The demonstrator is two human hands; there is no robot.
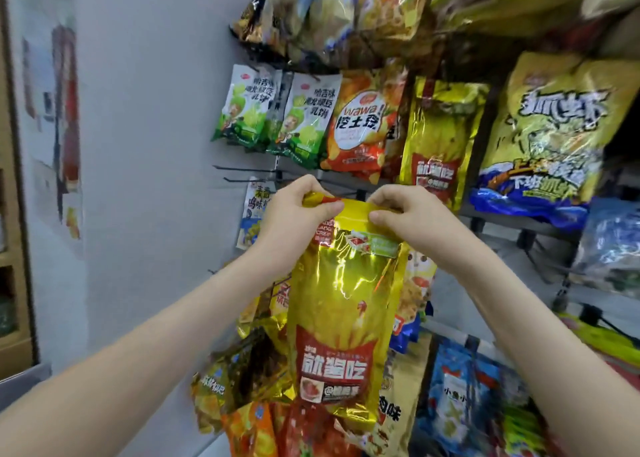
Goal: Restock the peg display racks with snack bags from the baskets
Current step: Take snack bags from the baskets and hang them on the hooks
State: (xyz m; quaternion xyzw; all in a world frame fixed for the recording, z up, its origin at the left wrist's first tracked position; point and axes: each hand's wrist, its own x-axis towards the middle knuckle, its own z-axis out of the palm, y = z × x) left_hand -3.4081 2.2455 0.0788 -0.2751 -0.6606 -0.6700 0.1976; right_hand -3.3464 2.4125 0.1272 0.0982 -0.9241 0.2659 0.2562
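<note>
A shiny gold snack bag with a red fries picture hangs upright in front of the peg rack. My left hand pinches its top left corner. At the top right corner, my right hand pinches the folded header strip. Two bare black pegs jut out leftward just above and behind my hands. A matching gold bag hangs on the rack up and to the right.
Two green bags and an orange bag hang in the row above. Large yellow bags fill a rack at right. More bags hang below. A grey wall lies to the left.
</note>
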